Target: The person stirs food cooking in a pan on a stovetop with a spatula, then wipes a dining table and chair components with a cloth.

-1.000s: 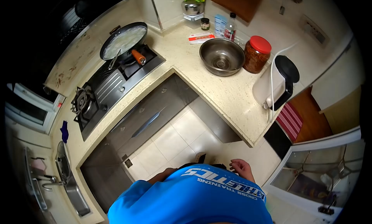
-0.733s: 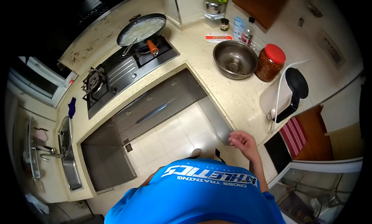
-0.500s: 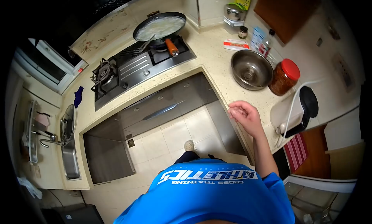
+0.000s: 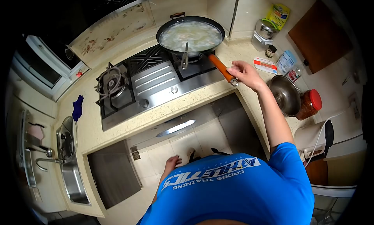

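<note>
A black wok [image 4: 191,34] with whitish, foamy liquid stands on the right burner of the gas stove [image 4: 156,79]. A metal utensil [image 4: 185,57] leans out over its front rim. My right hand [image 4: 244,74] is at the wok's orange handle [image 4: 221,67], near its outer end, with the thumb against or just beside it; whether the fingers grip it cannot be made out. My left hand [image 4: 173,162] hangs low by my body over the floor, its fingers curled, and what it holds, if anything, is hidden.
Right of my right arm are a steel bowl [image 4: 284,95], a red-lidded jar [image 4: 309,104], a bottle [image 4: 295,73] and a white kettle-like appliance [image 4: 311,139]. A red-and-white packet [image 4: 265,65] lies behind. At left are the sink [image 4: 74,182] and a glass lid [image 4: 67,137].
My right hand has moved forward from low by my body to the wok handle. The view has shifted toward the stove, and my left hand has come into sight.
</note>
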The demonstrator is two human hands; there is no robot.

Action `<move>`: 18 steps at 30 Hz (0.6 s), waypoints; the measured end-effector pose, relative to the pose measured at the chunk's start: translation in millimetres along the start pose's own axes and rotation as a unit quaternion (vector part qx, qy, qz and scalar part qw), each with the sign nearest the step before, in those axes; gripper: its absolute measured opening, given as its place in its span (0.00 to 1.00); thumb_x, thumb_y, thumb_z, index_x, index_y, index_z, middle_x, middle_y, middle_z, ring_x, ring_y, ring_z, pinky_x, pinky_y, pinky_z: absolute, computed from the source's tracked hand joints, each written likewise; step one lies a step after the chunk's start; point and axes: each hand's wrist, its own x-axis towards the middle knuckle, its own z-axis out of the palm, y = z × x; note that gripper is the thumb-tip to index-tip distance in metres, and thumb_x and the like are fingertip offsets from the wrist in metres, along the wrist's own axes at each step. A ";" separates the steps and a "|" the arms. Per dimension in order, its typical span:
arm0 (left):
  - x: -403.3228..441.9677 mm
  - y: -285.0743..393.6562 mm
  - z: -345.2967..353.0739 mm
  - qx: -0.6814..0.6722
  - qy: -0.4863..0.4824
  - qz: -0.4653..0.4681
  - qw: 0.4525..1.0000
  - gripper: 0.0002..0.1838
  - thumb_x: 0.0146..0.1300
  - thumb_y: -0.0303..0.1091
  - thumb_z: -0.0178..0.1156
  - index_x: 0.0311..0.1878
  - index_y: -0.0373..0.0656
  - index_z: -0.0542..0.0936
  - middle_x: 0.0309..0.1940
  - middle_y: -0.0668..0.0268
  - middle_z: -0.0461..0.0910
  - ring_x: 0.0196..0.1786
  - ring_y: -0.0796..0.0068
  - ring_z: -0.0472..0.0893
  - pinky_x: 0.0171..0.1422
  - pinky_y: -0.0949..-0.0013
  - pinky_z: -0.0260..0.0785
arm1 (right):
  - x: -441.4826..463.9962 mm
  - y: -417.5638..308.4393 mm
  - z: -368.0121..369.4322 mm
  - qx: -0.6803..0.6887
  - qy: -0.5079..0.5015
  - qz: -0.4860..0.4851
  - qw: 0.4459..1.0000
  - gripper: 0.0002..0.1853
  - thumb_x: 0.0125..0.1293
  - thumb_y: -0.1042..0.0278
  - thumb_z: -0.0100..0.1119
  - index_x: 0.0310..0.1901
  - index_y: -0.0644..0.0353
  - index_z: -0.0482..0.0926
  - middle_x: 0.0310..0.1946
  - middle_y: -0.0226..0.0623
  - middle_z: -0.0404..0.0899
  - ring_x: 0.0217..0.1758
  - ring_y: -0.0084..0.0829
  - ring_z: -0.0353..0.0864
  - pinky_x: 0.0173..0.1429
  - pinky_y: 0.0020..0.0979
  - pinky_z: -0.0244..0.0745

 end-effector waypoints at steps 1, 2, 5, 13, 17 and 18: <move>-12.2 56.6 17.1 -0.010 -0.009 0.004 1.000 0.20 0.64 0.47 0.57 0.52 0.44 0.74 0.43 0.64 0.81 0.42 0.73 0.79 0.41 0.70 0.71 | 7.3 -5.8 3.0 0.086 -0.093 0.135 0.983 0.25 0.61 0.57 0.63 0.49 0.71 0.73 0.37 0.43 0.80 0.34 0.28 0.80 0.37 0.24 0.76; 0.2 86.0 23.0 -0.016 -0.044 0.019 0.999 0.19 0.65 0.47 0.55 0.52 0.44 0.75 0.42 0.64 0.81 0.42 0.74 0.79 0.41 0.72 0.71 | 12.4 -10.1 5.4 0.168 -0.183 0.266 0.931 0.23 0.61 0.58 0.62 0.49 0.71 0.73 0.36 0.42 0.80 0.31 0.26 0.80 0.31 0.21 0.75; 18.0 172.6 48.9 -0.034 -0.133 0.083 0.987 0.19 0.68 0.47 0.52 0.53 0.43 0.74 0.43 0.65 0.80 0.43 0.76 0.79 0.41 0.72 0.71 | 16.4 -22.9 22.3 0.314 -0.158 0.321 0.879 0.18 0.62 0.61 0.60 0.45 0.68 0.74 0.29 0.36 0.79 0.22 0.21 0.78 0.22 0.16 0.72; 20.7 309.7 155.8 -0.048 -0.283 0.170 0.943 0.23 0.71 0.47 0.44 0.58 0.37 0.68 0.48 0.58 0.77 0.48 0.69 0.78 0.48 0.65 0.73 | 16.1 -48.3 55.6 0.279 -0.202 0.317 0.884 0.19 0.64 0.58 0.58 0.42 0.68 0.70 0.23 0.30 0.75 0.17 0.24 0.75 0.20 0.22 0.73; 19.6 325.5 199.8 -0.162 -0.404 0.068 0.898 0.28 0.69 0.55 0.43 0.57 0.39 0.67 0.50 0.58 0.75 0.50 0.67 0.76 0.51 0.63 0.70 | 37.5 -82.0 32.6 -0.090 -0.292 0.222 0.926 0.23 0.64 0.50 0.58 0.34 0.68 0.75 0.17 0.34 0.76 0.22 0.24 0.76 0.27 0.26 0.73; 21.3 325.2 205.7 -0.170 -0.440 0.060 0.880 0.28 0.71 0.55 0.38 0.57 0.40 0.69 0.51 0.58 0.76 0.52 0.65 0.76 0.53 0.61 0.69 | 45.1 -81.5 31.7 -0.248 -0.230 0.090 0.937 0.25 0.61 0.48 0.60 0.29 0.69 0.75 0.16 0.40 0.75 0.21 0.31 0.76 0.29 0.32 0.72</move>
